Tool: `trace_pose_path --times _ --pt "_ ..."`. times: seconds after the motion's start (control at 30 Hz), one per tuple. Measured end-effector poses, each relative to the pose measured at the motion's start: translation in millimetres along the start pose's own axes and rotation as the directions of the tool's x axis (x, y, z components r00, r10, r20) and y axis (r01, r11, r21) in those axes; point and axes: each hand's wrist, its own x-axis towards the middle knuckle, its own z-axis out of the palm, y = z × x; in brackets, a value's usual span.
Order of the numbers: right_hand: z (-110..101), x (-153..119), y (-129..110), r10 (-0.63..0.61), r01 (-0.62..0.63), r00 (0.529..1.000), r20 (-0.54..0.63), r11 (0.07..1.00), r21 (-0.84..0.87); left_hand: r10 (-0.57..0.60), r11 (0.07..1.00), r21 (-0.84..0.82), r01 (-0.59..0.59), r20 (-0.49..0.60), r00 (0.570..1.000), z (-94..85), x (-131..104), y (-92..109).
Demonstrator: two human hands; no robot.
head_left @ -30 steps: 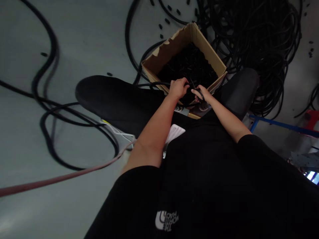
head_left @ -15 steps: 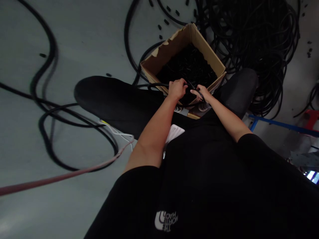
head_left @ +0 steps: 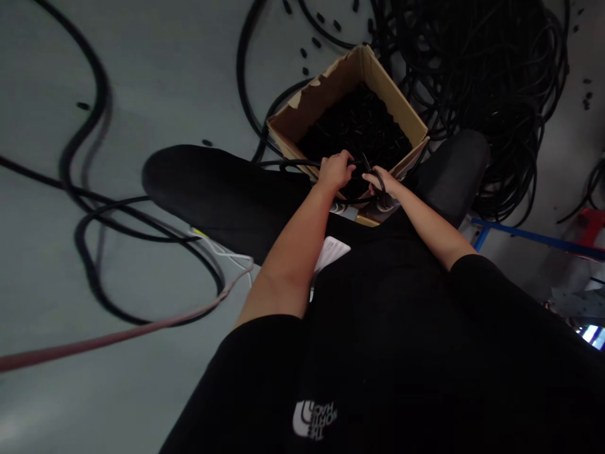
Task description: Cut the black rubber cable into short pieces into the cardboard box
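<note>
My left hand (head_left: 336,170) is closed around a black rubber hose (head_left: 299,162) that comes in from the left over the box's near edge. In my right hand (head_left: 385,181) is a pair of scissors (head_left: 379,183) with large dark handle loops. The thin blades point up and away, close to the hose end by my left fingertips; I cannot tell whether they touch it. Both hands hover over the near corner of an open cardboard box (head_left: 317,94). Inside it lies a heap of short black hose pieces (head_left: 362,123).
A big tangle of black hose (head_left: 477,82) lies at the upper right. More hose (head_left: 97,82) loops over the grey floor at left, near a reddish cord (head_left: 155,325). Several cut pieces (head_left: 316,43) are scattered behind the box. A blue metal bar (head_left: 539,236) stands at right.
The scissors have turned so their blades point more steeply away, and my right hand has shifted slightly right and toward me. My left hand keeps its grip on the hose.
</note>
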Motion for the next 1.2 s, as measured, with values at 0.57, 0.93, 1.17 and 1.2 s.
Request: trace_pose_path --times 0.57,0.93,1.17,1.2 --pt "-12 5 -11 -0.041 0.105 0.975 -0.219 0.951 0.291 0.139 0.99 -0.008 -0.139 -0.041 0.989 -7.3 -5 10" --pt "0 -7 -10 -0.07 0.07 0.998 -0.003 0.995 0.069 0.08 0.995 -0.044 -0.085 -0.113 0.99 -16.9 -13 15" --pt "-5 -8 -12 -0.05 0.049 0.999 -0.018 0.998 -0.043 0.15 0.988 -0.025 -0.151 -0.05 0.988 -9.0 -8 9" --pt "-5 -8 -11 -0.047 0.046 0.999 -0.016 0.998 -0.043 0.152 0.988 -0.02 -0.153 -0.046 0.987 -8.0 -8 8"
